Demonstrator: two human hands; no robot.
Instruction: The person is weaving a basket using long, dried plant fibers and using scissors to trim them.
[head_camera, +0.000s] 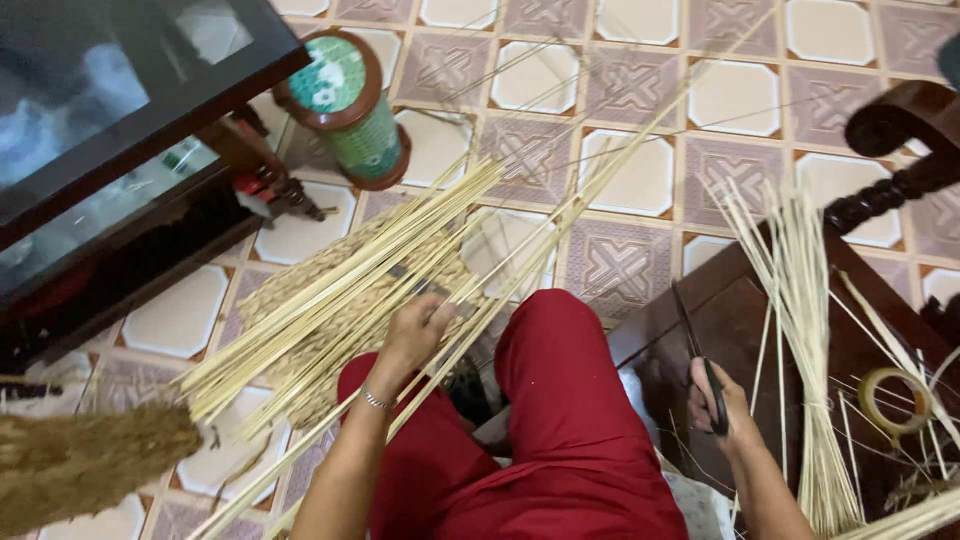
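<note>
Left hand (415, 330) is curled tight around a fan of long pale reeds (340, 285), which slant from near left up to far right across a woven mat (300, 300) on the tiled floor (640, 180). Right hand (718, 405) grips black scissors (700, 365), fingers through the handles, resting on the dark wooden seat (660, 340). A second bundle of reeds (800, 330) stands just right of it.

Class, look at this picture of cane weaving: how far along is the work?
Done: part of a woven mat lies under loose strips. In hand: the left hand grips those strips; the right hand holds scissors. Left: a bundle of unwoven strips waits on the wooden seat.
</note>
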